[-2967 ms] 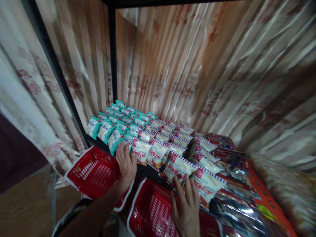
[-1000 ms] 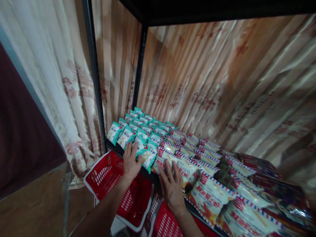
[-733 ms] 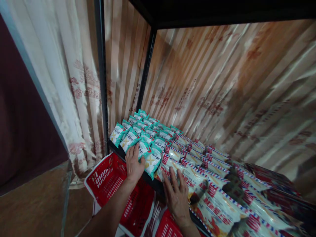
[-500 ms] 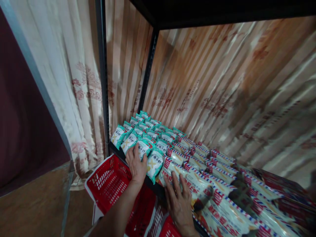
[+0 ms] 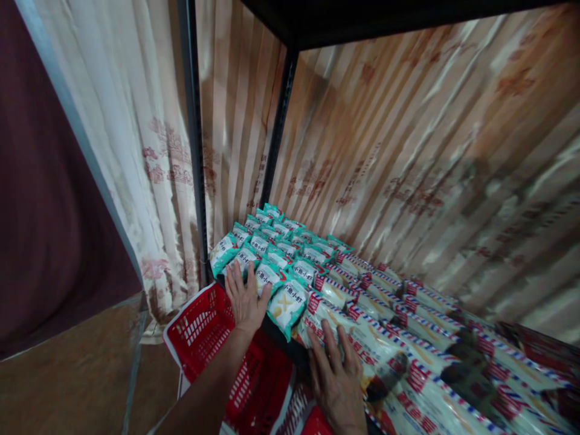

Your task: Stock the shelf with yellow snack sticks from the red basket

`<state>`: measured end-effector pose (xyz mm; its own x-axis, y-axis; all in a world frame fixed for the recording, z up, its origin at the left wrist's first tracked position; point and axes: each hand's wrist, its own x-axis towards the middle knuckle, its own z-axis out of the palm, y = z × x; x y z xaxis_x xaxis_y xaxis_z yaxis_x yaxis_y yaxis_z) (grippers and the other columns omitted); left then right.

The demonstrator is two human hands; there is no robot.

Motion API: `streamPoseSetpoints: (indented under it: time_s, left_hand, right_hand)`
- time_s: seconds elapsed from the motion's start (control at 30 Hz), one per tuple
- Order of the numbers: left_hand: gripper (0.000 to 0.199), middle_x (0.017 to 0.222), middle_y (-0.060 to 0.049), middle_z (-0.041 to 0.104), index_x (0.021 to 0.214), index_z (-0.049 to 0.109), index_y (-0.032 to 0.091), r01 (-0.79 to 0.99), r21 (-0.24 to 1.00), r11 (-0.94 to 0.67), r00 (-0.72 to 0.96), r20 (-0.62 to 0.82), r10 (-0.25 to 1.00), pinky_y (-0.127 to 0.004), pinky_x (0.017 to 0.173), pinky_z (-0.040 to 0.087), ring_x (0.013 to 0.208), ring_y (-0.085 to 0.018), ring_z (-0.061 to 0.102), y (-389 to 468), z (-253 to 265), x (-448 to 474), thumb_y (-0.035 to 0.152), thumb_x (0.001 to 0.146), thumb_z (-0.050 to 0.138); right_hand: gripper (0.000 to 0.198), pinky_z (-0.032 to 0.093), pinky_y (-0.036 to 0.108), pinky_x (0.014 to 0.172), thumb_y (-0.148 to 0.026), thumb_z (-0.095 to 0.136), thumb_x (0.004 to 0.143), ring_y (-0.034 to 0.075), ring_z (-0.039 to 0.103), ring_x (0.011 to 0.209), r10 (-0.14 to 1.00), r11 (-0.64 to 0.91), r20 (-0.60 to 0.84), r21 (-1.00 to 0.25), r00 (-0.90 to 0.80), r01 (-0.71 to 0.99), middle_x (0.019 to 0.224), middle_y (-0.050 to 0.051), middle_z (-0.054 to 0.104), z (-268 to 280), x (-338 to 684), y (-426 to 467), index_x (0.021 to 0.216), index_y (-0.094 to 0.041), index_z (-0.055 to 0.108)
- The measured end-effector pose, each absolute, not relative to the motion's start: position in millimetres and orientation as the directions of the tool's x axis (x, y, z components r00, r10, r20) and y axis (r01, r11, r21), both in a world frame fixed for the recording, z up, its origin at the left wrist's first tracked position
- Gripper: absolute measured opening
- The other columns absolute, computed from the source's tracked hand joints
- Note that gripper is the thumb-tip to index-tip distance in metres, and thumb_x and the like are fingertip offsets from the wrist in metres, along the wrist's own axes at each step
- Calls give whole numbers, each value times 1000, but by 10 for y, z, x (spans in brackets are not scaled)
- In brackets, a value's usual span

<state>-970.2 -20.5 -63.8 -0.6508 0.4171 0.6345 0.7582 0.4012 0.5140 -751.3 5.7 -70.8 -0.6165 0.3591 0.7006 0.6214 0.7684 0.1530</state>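
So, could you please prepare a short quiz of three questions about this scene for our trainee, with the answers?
1. Which hand is nearer to the teal packets, left or right?
2. True or false: the teal packets lie inside a red basket.
3. Which edging do the white packets beside the right hand have: (a) green, (b) red-and-blue stripes, (c) yellow dots?

Key: 1. The left hand. 2. False. 3. b.

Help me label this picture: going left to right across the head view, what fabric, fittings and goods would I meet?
Dark maroon cloth, pale curtain panel, front black post, teal-and-white snack packets, white packets with striped edges.
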Motion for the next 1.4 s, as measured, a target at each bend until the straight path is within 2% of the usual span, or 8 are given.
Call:
streamPoseSetpoints:
  time_s: [0.1, 0.33, 0.53, 0.8, 1.07, 1.23, 1.4]
  left_hand:
    - [54, 152, -12, 15, 139, 37, 20, 760, 523, 385, -649, 633, 422, -57, 108, 17, 139, -33, 5, -153, -652, -9692, 42, 89, 45]
    - [50, 145, -16, 30, 134, 44, 14, 739, 567, 364, -674, 637, 375, -55, 108, 20, 138, -32, 15, -37, -655, -9681, 40, 91, 42]
    - [53, 149, -16, 22, 137, 40, 17, 720, 564, 404, -692, 625, 361, -57, 108, 17, 139, -34, 10, 22, -649, -9626, 40, 90, 44]
    - [55, 148, -19, 23, 138, 36, 11, 735, 522, 433, -675, 621, 398, -57, 108, 17, 139, -33, 10, 80, -678, -9580, 40, 91, 40]
    - [57, 148, -18, 24, 138, 36, 13, 727, 550, 410, -685, 611, 395, -56, 108, 18, 139, -33, 12, 101, -680, -9588, 40, 89, 45]
    - [51, 148, -15, 25, 134, 43, 18, 724, 583, 369, -689, 640, 339, -56, 108, 19, 139, -32, 12, 75, -687, -9581, 41, 88, 49]
    - [43, 148, -12, 25, 128, 52, 23, 735, 569, 369, -677, 642, 359, -56, 108, 18, 138, -33, 15, 22, -645, -9564, 36, 87, 50]
  right_hand:
    - [64, 33, 50, 101, -22, 48, 87, 33, 26, 135, 363, 774, 712, 129, -602, 620, 150, 1, 24, -711, -7515, 62, 144, -33, 21]
    - [68, 35, 50, 100, -17, 51, 85, 33, 27, 134, 352, 746, 688, 202, -634, 634, 151, 4, 24, -756, -7477, 87, 144, -31, 21]
    - [70, 35, 50, 100, -17, 51, 84, 33, 26, 135, 382, 745, 670, 185, -637, 641, 151, 3, 23, -761, -7477, 71, 145, -31, 19]
    - [69, 34, 52, 99, -19, 52, 84, 35, 27, 134, 369, 759, 677, 176, -637, 627, 150, 3, 24, -754, -7482, 88, 144, -31, 21]
    - [69, 35, 52, 98, -19, 52, 84, 36, 28, 133, 341, 759, 688, 201, -641, 620, 150, 4, 25, -777, -7485, 114, 145, -30, 21]
    - [68, 35, 51, 98, -20, 51, 85, 35, 29, 133, 336, 764, 695, 195, -636, 616, 149, 4, 26, -766, -7502, 115, 145, -30, 20]
    - [69, 35, 51, 98, -20, 50, 85, 35, 29, 133, 333, 762, 692, 203, -641, 615, 150, 4, 24, -748, -7506, 110, 145, -31, 18]
